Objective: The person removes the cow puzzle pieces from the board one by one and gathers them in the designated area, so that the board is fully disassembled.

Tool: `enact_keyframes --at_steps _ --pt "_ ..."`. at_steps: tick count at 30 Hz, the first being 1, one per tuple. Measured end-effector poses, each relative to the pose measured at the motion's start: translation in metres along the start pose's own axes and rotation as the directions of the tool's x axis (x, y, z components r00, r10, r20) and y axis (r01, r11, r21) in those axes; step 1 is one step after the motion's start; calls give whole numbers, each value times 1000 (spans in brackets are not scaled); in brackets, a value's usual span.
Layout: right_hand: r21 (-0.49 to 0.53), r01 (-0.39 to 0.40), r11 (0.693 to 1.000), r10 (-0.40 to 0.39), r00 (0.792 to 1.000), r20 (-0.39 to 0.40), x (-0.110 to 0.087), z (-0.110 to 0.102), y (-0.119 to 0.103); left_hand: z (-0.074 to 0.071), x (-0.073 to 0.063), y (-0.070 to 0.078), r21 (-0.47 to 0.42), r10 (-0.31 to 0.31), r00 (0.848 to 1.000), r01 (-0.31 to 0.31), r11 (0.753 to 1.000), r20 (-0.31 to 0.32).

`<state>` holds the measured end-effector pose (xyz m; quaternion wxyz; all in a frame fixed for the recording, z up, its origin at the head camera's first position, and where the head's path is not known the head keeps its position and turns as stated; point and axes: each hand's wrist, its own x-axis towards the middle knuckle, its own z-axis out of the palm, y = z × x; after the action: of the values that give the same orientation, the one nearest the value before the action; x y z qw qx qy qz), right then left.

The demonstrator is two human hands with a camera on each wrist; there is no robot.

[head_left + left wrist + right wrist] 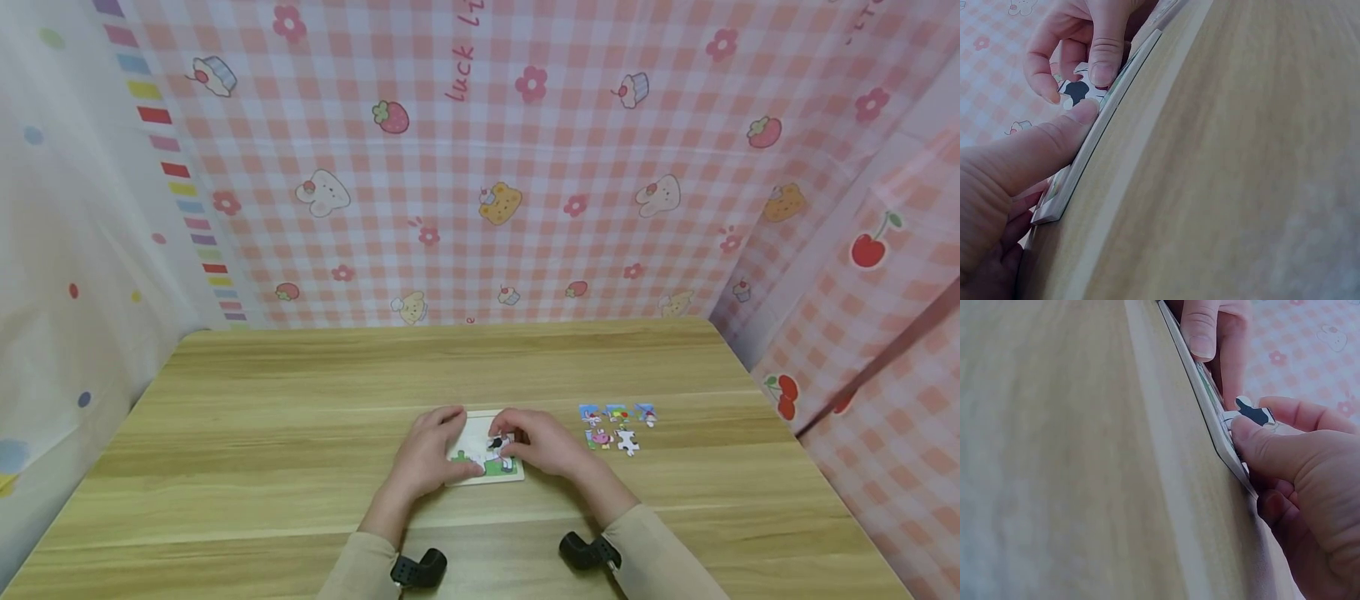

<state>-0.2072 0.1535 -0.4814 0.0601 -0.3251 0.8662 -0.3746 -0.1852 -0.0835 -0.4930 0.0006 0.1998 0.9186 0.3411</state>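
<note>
A shallow jigsaw puzzle board (474,428) with a pale rim lies on the table, and pieces with green and white parts fill its lower portion. My left hand (426,454) holds the board at its left side, the thumb (1054,140) lying over the near rim. Above the board's right half, my right hand (546,442) pinches a black-and-white puzzle piece (1255,415) between thumb and fingers. That puzzle piece (1077,92) looks tilted and close to the board's surface; whether it touches the pieces below I cannot tell.
Several loose puzzle pieces (600,438) lie on the wooden table (285,433) to the right of my right hand, one of them a white piece (627,442). A pink checked curtain (450,250) hangs behind the table's far edge. Each wrist wears a black camera mount (420,569).
</note>
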Motion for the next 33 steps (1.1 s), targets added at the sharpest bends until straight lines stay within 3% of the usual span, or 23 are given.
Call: enact_keyframes --at_steps 6,16,33 --pt "0 7 1000 -7 1000 -25 0 0 1 -1 0 1 -5 -3 1000 3 1000 -1" --pt "138 12 990 1 995 -95 -9 -2 7 0 0 1 9 0 1000 0 1000 6" --pt "166 -42 985 86 961 -265 -61 -41 32 1 -1 1 -10 -11 1000 11 1000 9"
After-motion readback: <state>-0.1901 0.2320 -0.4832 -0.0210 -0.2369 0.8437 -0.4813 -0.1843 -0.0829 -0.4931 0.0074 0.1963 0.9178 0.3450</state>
